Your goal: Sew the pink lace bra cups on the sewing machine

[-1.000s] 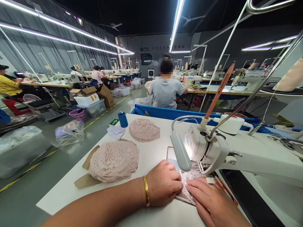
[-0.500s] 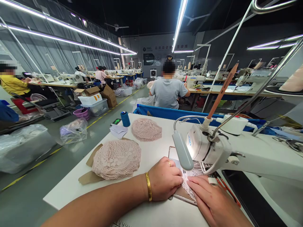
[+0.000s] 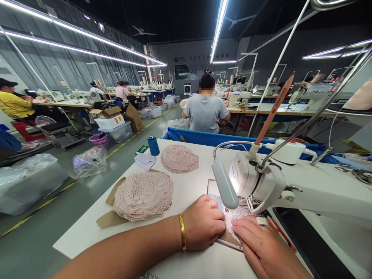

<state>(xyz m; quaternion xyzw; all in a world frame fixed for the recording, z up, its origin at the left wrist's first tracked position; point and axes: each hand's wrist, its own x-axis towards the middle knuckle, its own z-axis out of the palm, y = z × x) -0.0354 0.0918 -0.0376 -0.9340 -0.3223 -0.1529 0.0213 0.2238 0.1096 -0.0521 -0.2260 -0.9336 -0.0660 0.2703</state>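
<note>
Under the needle area of the white sewing machine [image 3: 271, 186] lies a piece of pale pink lace [image 3: 237, 214], partly covered by my fingers. My left hand [image 3: 203, 223] is closed, its curled fingers gripping the lace's left edge; the fingertips are mostly hidden. Flat on the lace's right side rests my right hand [image 3: 261, 242], fingers stretched out, with a white band on one finger. A grey lamp [image 3: 225, 184] lights the spot from above. To the left, two stacks of cut lace, a nearer stack [image 3: 143, 195] and a farther stack [image 3: 180, 159], lie on the table.
A blue thread spool [image 3: 153, 146] and white paper slips [image 3: 145, 161] sit at the table's far left. Orange-handled scissors [image 3: 280, 232] lie beside my right hand. A pencil [image 3: 274, 110] stands on the machine. Ahead, a person in a grey shirt [image 3: 206, 112] sits beyond a blue cloth bin [image 3: 209, 135].
Both hands have shifted very slightly to the right with the lace, which has turned a little beneath the needle area. The stacks stay put.
</note>
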